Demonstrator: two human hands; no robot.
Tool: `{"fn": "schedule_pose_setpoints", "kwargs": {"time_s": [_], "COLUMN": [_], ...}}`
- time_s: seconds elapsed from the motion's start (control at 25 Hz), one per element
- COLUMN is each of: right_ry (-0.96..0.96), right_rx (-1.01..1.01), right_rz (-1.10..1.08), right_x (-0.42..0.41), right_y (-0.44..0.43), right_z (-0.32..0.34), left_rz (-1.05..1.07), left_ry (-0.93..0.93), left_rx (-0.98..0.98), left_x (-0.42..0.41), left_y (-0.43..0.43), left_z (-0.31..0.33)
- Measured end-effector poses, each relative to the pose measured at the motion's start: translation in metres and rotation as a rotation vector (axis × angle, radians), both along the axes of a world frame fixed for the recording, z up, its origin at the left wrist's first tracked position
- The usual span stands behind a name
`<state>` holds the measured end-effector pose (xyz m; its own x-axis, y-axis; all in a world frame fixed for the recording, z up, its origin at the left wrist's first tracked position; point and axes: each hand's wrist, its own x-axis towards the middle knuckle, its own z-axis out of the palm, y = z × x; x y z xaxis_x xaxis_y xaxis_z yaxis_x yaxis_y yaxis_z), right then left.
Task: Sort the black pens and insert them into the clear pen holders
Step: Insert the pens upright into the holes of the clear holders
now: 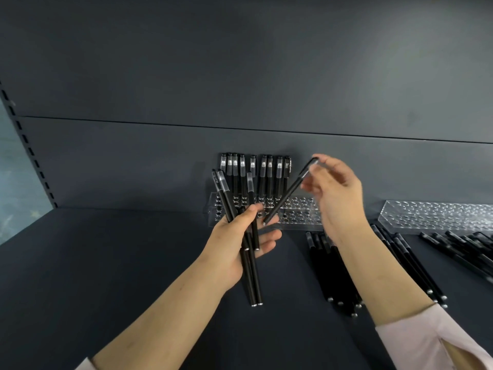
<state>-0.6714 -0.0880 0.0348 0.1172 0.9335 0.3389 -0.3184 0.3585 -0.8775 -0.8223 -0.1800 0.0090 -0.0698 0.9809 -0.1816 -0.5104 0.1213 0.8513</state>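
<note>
The right hand pinches one black pen near its cap, the left hand grips a bunch of pens; they look light, stiff and slippery, so hold the middle.

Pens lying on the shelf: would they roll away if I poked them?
Probably: the loose pens look round and smooth. They seem stiff: the pen pinched at its end by the right hand is straight. Likely light, since the left hand holds several.
</note>
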Motion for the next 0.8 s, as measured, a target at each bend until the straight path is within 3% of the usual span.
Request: {"fn": "schedule_pose_setpoints", "kwargs": {"time_s": [0.08,0.16,0.32,0.64,0.8], "right_ry": [0.16,0.15,-0.175,-0.506,-0.786], "right_rx": [0.038,0.095,0.236,0.335,0.443], "right_rz": [-0.15,-0.331,-0.522,-0.503,-0.485], "right_x": [0.01,0.019,0.023,0.015,0.013], "right_y": [0.002,0.003,0.004,0.011,0.024], "right_z": [0.006,0.008,0.0,-0.005,-0.01], "left_rz": [0.005,0.013,0.008,0.04,0.043], "left_ry": [0.003,0.024,0.024,0.024,0.047], "left_rx": [-0.025,-0.06,-0.085,-0.063,-0.066], "left_x": [-0.001,0.001,0.004,0.007,0.011], "left_y": [0.001,0.004,0.008,0.008,0.008], "left_z": [-0.001,-0.004,-0.008,-0.006,-0.003]}}
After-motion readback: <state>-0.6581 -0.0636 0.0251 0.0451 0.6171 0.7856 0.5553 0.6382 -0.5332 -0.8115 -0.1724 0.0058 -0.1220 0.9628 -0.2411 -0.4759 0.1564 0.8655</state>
